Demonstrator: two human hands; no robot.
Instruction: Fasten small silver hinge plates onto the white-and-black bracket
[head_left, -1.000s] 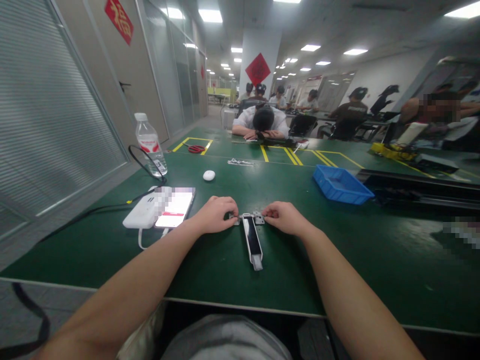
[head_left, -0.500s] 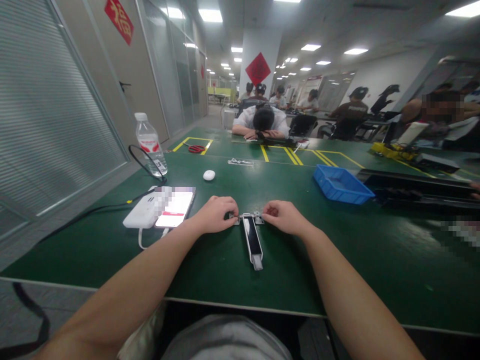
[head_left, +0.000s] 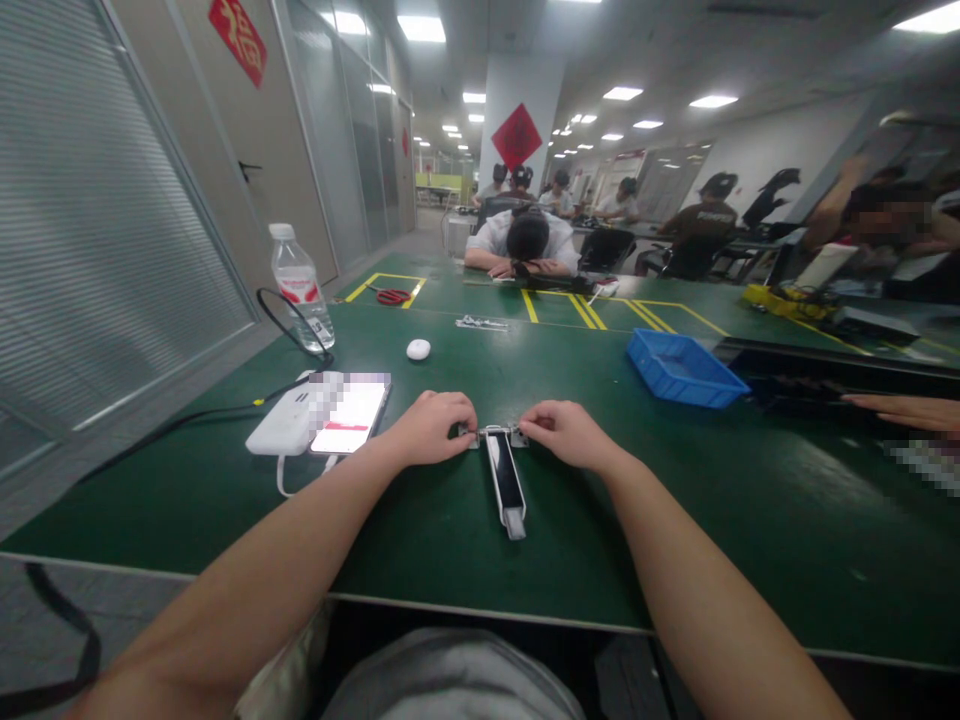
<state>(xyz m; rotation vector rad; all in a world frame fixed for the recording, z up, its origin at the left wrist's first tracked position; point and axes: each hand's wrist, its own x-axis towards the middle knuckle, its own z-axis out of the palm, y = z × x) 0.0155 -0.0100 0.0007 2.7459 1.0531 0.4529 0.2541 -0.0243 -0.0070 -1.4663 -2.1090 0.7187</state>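
Observation:
A slim white-framed piece with a black glossy face (head_left: pixel 507 473) lies lengthwise on the green table in front of me, its pale narrow end towards me. Across its far end runs a small metal bracket (head_left: pixel 517 438) with a flat plate on either side. The fingers of my left hand (head_left: pixel 441 425) are closed on the left plate and cover part of it. My right hand (head_left: pixel 561 430) pinches at the right plate with thumb and forefinger; its fingertips hide the outer edge.
To the left lie a lit phone (head_left: pixel 352 412), a white power bank (head_left: pixel 281 425) with cables and a water bottle (head_left: pixel 304 295). Beyond my hands are a white case (head_left: pixel 418 350), red-handled scissors (head_left: pixel 393 296) and a blue tray (head_left: pixel 684 370). Another person's hand (head_left: pixel 911 408) rests at the right.
My right hand has shifted slightly left, closer onto the right plate. My left hand stays put. At the far right, a co-worker's arm has risen and a hand has come onto the table.

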